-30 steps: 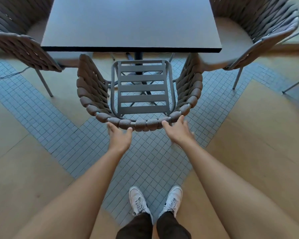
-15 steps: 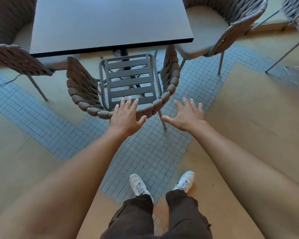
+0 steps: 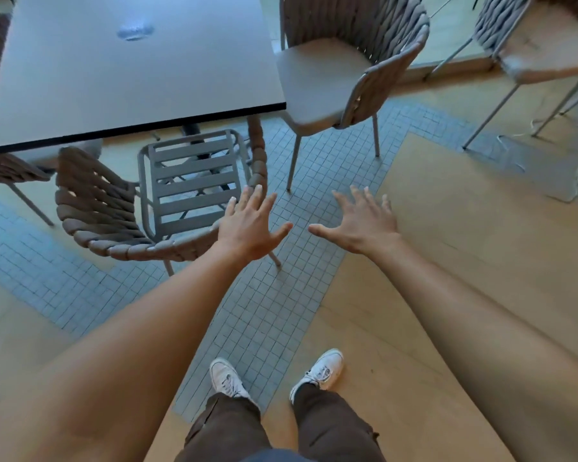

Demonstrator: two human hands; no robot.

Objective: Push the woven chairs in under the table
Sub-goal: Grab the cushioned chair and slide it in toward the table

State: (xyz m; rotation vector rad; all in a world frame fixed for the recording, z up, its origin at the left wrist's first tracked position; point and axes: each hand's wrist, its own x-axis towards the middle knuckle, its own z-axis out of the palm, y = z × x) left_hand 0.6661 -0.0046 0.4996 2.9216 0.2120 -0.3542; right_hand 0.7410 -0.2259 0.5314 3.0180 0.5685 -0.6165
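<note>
Two hands had been pressed on the back of the slatted woven chair (image 3: 167,198) a second before, but now both were off it. My left hand (image 3: 249,228) was spread wide with flat fingers, holding nothing, and it hung over the chair's near right corner; I could not tell if it brushed the rope rim. My right hand (image 3: 361,223) was wide open and empty too, out over the tiled floor (image 3: 274,308), well apart from any chair. My view had also turned to the right, so I think that chair was finished and I was heading for the next one. The pushed chair sat with the front of its seat tucked under the edge of the dark table (image 3: 124,78), and its curved back stuck out toward me. Its seat was bare grey slats with no cushion, and thick brown rope wound round its back. The next woven chair (image 3: 344,71) stood at the table's right side, just beside the corner, with a pale cushion and thin metal legs. Its seat was mostly out in the open, so it looked like it needed a push. Another woven chair (image 3: 534,45) stood far off to the right.
</note>
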